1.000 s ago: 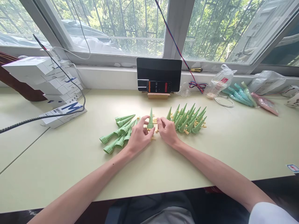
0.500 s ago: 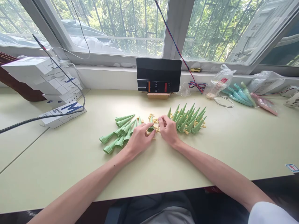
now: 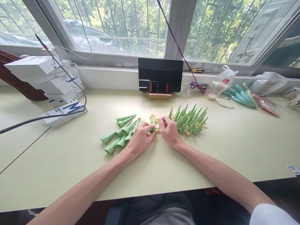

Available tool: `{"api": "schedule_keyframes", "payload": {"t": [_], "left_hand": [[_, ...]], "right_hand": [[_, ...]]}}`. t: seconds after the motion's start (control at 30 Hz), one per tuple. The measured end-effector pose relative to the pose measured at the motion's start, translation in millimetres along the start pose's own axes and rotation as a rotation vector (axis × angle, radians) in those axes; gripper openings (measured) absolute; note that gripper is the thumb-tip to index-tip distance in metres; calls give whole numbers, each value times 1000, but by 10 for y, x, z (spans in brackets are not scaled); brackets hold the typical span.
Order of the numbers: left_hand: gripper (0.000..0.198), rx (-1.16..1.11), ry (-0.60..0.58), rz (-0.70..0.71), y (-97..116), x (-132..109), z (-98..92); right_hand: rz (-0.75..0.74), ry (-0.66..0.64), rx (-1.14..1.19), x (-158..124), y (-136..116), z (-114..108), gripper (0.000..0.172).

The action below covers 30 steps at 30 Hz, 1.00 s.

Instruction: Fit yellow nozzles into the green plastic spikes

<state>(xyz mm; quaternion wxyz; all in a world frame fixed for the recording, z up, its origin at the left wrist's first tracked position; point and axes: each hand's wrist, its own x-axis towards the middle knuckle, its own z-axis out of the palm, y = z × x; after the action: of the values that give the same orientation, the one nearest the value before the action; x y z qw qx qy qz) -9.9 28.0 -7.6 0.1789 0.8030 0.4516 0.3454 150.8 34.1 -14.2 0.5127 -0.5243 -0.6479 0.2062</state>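
Below the bright, leaf-filled windows, a pale table is spread wide, and along its far left white boxes are piled up. At the back, a dark screen is propped near the sill. Now to the middle: on the left a cluster of green cones is laid down, open ends turned mostly toward the near edge, while on the right a tight group of upright cones is lined up, points raised. Between the two the hands are held close but apart. One green cone is gripped by the left hand, between fingers and thumb, just above the tabletop. The fingers of the right hand are curled in beside it; whether anything is pinched there cannot be told. Smallest of all, yellow pieces are scattered around the gripped cone, some partly covered by the fingers.
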Motion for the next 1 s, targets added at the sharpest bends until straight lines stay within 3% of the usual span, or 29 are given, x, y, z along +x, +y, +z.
{"api": "schedule_keyframes", "payload": {"t": [0.3, 0.7, 0.9, 1.0], "left_hand": [[22, 9, 87, -18, 63, 15, -43], [20, -278, 245, -213, 129, 50, -115], [27, -275, 253, -191, 101, 39, -130], [27, -134, 270, -86, 58, 28, -102]], "right_hand": [[-9, -21, 15, -1, -11, -2, 28], [-118, -108, 5, -23, 19, 10, 22], [-138, -124, -30, -47, 45, 11, 21], [-174, -139, -88, -64, 60, 26, 20]]}}
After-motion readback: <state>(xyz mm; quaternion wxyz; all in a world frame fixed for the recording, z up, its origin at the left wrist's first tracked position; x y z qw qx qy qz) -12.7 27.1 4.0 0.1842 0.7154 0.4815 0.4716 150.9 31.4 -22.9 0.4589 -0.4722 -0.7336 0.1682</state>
